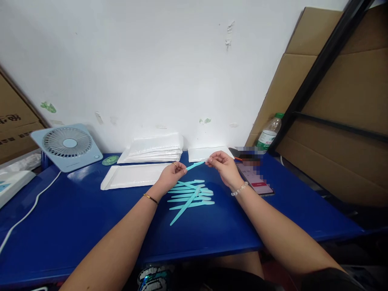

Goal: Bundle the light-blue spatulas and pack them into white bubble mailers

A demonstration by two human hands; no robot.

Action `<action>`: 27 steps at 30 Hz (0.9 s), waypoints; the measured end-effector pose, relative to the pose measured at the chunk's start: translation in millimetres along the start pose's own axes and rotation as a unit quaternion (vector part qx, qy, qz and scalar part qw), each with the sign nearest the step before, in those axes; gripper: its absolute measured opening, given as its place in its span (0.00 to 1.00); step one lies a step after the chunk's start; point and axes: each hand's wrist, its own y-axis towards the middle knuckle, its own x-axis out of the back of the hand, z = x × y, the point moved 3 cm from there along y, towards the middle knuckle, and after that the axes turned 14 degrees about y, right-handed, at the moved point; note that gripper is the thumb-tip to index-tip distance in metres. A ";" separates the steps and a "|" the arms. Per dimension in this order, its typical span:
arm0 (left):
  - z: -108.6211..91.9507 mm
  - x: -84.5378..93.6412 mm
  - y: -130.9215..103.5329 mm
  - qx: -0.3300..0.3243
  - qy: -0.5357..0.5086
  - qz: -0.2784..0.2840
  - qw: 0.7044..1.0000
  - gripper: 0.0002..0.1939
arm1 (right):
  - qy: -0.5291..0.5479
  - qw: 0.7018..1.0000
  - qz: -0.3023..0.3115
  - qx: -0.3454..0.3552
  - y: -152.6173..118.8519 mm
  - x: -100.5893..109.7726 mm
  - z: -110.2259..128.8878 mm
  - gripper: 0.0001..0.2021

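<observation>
Between my two hands is a teal eyebrow razor [195, 165], held slightly tilted above the blue table. My left hand [172, 174] pinches its handle end between thumb and fingers. The fingertips of my right hand [223, 165] are closed on the opposite, paler end; whether a clear cap is there I cannot tell. Just below lie several more teal eyebrow razors [190, 205] in a loose pile, mostly side by side, one crossing over the others diagonally. A flat white padded envelope [133, 176] lies to the left, close to my left hand.
A stack of white envelopes [151, 150] and a white packet [200, 154] lie along the wall. A blue fan [69, 143] with a cable and a green disc [110, 160] are left. Right are a phone [257, 178], a bottle [268, 137] and cardboard [336, 121].
</observation>
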 end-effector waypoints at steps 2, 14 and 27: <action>0.4 -1.3 0.5 -0.003 -0.002 0.008 1.000 0.15 | -0.006 1.000 0.014 -0.002 -0.6 -3.0 -1.8 0.11; -2.9 -2.3 -0.8 -0.006 -0.010 0.014 1.000 0.15 | -0.002 1.000 0.018 -0.003 -2.5 -3.5 -1.8 0.10; -27.0 -3.0 -39.7 -0.141 0.422 0.132 0.886 0.55 | -0.320 0.918 0.211 -0.103 -4.3 13.5 -15.0 0.10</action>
